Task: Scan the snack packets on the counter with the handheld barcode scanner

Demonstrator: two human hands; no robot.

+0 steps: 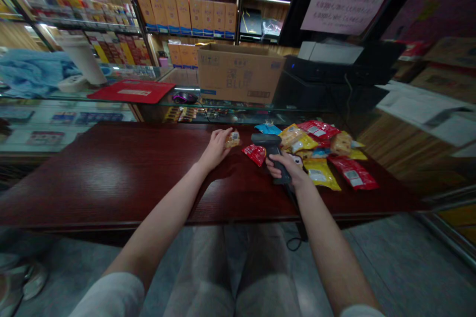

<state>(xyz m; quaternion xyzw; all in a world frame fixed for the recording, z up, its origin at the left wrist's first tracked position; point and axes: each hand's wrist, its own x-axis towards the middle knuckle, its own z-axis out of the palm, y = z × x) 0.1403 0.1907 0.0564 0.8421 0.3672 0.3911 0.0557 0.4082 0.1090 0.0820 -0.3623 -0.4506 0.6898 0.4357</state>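
Observation:
My left hand (216, 147) is closed on a small clear snack packet (233, 139) with a barcode label facing right. In my right hand (288, 168) is a dark barcode scanner (273, 144), its head pointing left toward that packet. A red snack packet (255, 154) lies on the table just left of the scanner's handle. Beyond and right of my right hand spreads a pile of packets, among them a yellow packet (322, 174), a red packet (353, 172) and a blue packet (267, 129). The scanner's cord (293, 243) hangs over the table's front edge.
The dark red wooden table (92, 173) meets a glass counter behind it. On that counter stand a cardboard box (241, 74), a purple-lit mouse (185, 98), a red folder (132, 91) and a black printer (334, 79). Another person's foot (34, 280) shows at lower left.

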